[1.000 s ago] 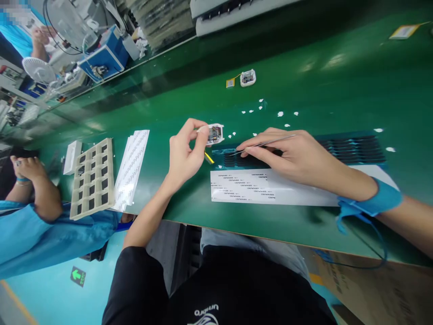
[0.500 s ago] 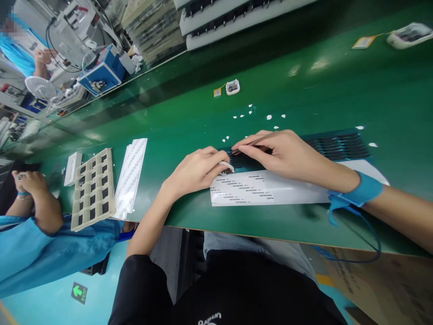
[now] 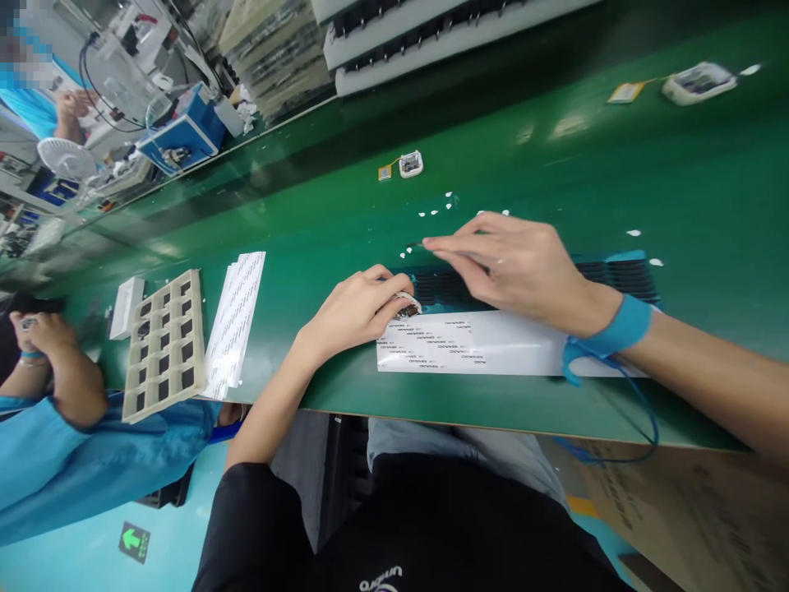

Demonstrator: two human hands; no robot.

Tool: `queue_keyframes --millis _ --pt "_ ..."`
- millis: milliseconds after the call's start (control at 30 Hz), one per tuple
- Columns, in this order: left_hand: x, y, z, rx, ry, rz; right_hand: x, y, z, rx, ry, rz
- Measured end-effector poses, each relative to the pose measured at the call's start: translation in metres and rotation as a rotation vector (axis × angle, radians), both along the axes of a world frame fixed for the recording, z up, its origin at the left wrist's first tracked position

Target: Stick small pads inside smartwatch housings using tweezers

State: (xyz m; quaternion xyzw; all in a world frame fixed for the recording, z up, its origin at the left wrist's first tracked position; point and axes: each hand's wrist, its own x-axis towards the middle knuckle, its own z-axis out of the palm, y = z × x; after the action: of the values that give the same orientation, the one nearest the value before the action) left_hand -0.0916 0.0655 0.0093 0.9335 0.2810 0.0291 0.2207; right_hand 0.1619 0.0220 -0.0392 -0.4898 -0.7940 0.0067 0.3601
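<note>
My left hand [image 3: 361, 306] is closed around a small white-rimmed electronic housing [image 3: 408, 306], its parts showing at the fingertips. My fingers cover most of it. Pinched in my right hand [image 3: 511, 259] are thin tweezers [image 3: 417, 244], mostly hidden by the fingers, with the dark tip beside small white scraps [image 3: 408, 250] on the green bench. Below both hands lies a printed white sheet [image 3: 431, 345]. Behind its upper edge, a teal sheet with rows of black strips [image 3: 440, 289] passes partly under my right hand. A blue wrist strap [image 3: 622, 325] circles my right wrist.
Two open white housings with wired batteries lie farther back, one at centre [image 3: 411, 164] and one at right [image 3: 699, 83]. To the left are white label sheets [image 3: 237, 321], a beige compartment tray [image 3: 163, 345] and a white box [image 3: 127, 308]. A co-worker's hands [image 3: 46, 333] show at far left.
My right hand has moved up and away from the housing, bringing the tweezers over to the white scraps. My left hand keeps its hold. The view has shifted slightly.
</note>
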Motion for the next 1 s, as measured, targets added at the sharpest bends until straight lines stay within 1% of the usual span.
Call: queue_keyframes --millis 67,100,133,167,200,267,300,333,400,467,500,567,633,767,833,933,1000 --pt "-0.002 -0.001 0.004 0.004 -0.055 -0.058 0.006 0.003 0.005 0.044 0.032 -0.03" --pt "-0.003 -0.002 0.006 -0.035 -0.122 -0.082 0.009 0.003 0.008 0.061 0.048 -0.046" --pt "-0.005 -0.002 0.009 -0.098 -0.23 -0.068 0.01 0.003 0.01 0.081 0.067 -0.065" --pt "-0.006 -0.001 0.011 -0.177 -0.376 0.001 0.011 0.002 0.013 0.112 0.09 -0.085" --pt "-0.006 0.0 0.012 -0.265 -0.539 0.118 0.012 0.001 0.014 0.157 0.112 -0.1" --pt "-0.005 0.005 0.01 -0.46 -0.823 0.418 0.013 -0.002 0.016 0.278 0.136 -0.089" --pt "-0.004 0.009 0.007 -0.572 -0.908 0.552 0.013 -0.004 0.016 0.34 0.131 -0.065" --pt "-0.001 0.012 0.003 -0.695 -0.949 0.655 0.012 -0.006 0.016 0.396 0.117 -0.038" --pt "0.006 0.017 -0.006 -0.951 -0.95 0.777 0.012 -0.01 0.016 0.444 0.074 0.014" --pt "0.014 0.018 -0.014 -1.141 -0.957 0.83 0.011 -0.015 0.014 0.399 0.038 0.064" --pt "0.017 0.017 -0.017 -1.199 -0.968 0.833 0.01 -0.018 0.012 0.37 0.037 0.09" --pt "0.022 0.012 -0.019 -1.234 -0.995 0.823 0.009 -0.023 0.005 0.313 0.045 0.148" --pt "0.023 0.006 -0.019 -1.195 -1.009 0.829 0.008 -0.027 -0.004 0.244 0.042 0.187" --pt "0.022 -0.004 -0.014 -1.127 -1.04 0.844 0.007 -0.032 -0.02 0.075 0.079 0.189" --pt "0.022 -0.008 -0.012 -1.097 -1.049 0.856 0.007 -0.035 -0.022 0.005 0.131 0.185" --pt "0.024 -0.012 -0.01 -1.05 -1.037 0.86 0.005 -0.037 -0.02 -0.094 0.179 0.171" --pt "0.025 -0.014 -0.009 -1.037 -1.03 0.841 0.004 -0.038 -0.017 -0.1 0.199 0.17"
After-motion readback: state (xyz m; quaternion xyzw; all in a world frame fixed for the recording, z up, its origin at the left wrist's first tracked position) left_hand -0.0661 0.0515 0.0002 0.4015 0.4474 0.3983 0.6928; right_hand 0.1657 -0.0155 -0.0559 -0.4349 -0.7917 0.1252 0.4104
